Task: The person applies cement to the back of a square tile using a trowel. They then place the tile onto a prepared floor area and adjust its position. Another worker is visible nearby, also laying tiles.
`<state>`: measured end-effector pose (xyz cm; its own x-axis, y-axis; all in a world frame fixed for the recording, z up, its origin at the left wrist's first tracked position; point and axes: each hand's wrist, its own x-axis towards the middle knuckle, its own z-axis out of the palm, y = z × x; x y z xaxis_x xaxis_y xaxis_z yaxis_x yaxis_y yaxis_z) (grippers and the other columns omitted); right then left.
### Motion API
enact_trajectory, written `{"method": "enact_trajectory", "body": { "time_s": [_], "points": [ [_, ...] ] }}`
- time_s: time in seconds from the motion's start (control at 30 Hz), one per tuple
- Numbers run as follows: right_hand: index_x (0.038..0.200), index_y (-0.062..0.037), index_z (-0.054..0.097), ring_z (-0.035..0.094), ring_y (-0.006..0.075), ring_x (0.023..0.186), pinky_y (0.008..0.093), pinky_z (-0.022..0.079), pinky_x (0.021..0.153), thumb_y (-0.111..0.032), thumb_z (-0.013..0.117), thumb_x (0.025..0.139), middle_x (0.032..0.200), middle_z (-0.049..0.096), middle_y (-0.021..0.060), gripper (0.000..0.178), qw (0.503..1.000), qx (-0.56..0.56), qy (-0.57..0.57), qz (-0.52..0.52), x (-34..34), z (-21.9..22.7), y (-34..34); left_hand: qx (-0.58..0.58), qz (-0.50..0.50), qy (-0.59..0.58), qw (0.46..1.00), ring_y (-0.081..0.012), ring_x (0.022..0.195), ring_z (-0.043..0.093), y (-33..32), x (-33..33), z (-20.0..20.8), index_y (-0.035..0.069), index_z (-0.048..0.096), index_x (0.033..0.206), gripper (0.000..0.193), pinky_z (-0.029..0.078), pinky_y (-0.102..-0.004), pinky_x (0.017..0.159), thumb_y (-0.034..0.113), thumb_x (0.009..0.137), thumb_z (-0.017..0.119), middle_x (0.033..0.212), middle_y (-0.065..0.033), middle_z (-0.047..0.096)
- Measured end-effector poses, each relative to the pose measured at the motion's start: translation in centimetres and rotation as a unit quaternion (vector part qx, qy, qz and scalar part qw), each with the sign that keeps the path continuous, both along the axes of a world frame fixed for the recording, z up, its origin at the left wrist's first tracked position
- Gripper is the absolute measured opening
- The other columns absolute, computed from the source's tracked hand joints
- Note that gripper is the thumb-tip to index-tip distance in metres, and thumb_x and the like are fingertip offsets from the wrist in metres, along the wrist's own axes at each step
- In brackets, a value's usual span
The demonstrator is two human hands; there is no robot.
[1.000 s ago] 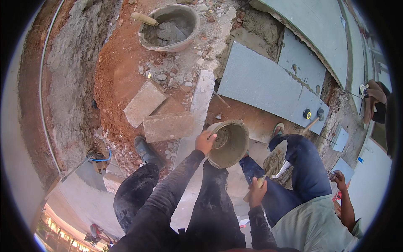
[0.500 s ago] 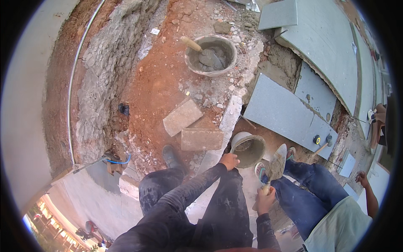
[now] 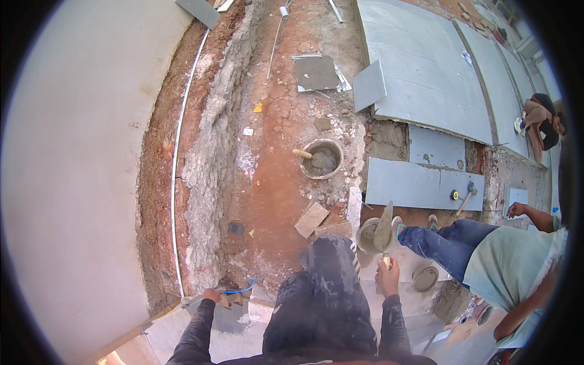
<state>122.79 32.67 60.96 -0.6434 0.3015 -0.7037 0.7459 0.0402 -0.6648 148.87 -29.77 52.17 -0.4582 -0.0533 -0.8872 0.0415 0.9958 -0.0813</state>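
Note:
My right hand is wrapped round the pale handle of a trowel. Its grey, mortar-smeared blade points away from me, overlapping the right side of a bucket in this view. My left hand is out at the left, nearest a blue tube and some small brown blocks; its fingers are too small to read. Farther ahead stands a round tub of wet grey mortar, with a wooden-handled tool resting in it. Two tan bricks lie just beyond my knee.
To the right a co-worker in a light shirt stands near a second bucket. Grey slabs carry a hammer and a tape measure. A pale pipe runs along the wall. Another person crouches far right.
My left hand has left the bucket's rim and swung out to the left. My right hand still grips the trowel, its blade now more upright in view. The view has shifted, showing more ground ahead.

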Motion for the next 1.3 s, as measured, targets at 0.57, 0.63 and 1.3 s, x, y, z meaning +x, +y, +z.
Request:
{"method": "enact_trajectory", "body": {
  "time_s": [0.57,0.63,1.3],
  "points": [
    [0.099,-0.0099,0.048,0.051,0.0163,0.049,0.0315,0.044,0.043,-0.036,0.056,0.091,0.071,0.051,0.0049,0.028,0.812,-0.335,-0.042,-0.477,-29.4,-17.4,-16.6,0.207,0.358,-0.125,0.902,-0.0356,0.12,0.049,6.9,-39.6,7.2,-0.001,0.039,0.137,0.066,0.04,-0.0372,0.098,0.041,0.088,0.054,0.127,-0.0242,0.053],
    [0.102,-0.0102,0.047,0.052,0.0162,0.049,0.0311,0.044,0.042,-0.035,0.056,0.091,0.072,0.052,0.0051,0.028,0.844,-0.275,-0.069,-0.455,-31.7,-16.9,-18.0,0.141,0.339,-0.055,0.929,-0.0379,0.12,0.049,6.1,-45.3,7.9,-0.001,0.034,0.139,0.071,0.04,-0.039,0.098,0.042,0.087,0.056,0.128,-0.029,0.05],
    [0.128,-0.0134,0.046,0.063,0.0356,0.07,0.0456,0.049,0.063,-0.037,0.046,0.094,0.089,0.062,0.0183,0.041,0.86,0.505,-0.044,0.06,-45.1,-55.2,5.8,0.411,-0.143,-0.09,0.896,-0.0231,0.099,0.063,34.7,-91.9,-24.3,-0.004,0.055,0.118,0.037,0.047,-0.0333,0.087,0.01,0.085,0.065,0.106,-0.0168,0.065]
  ]
}}
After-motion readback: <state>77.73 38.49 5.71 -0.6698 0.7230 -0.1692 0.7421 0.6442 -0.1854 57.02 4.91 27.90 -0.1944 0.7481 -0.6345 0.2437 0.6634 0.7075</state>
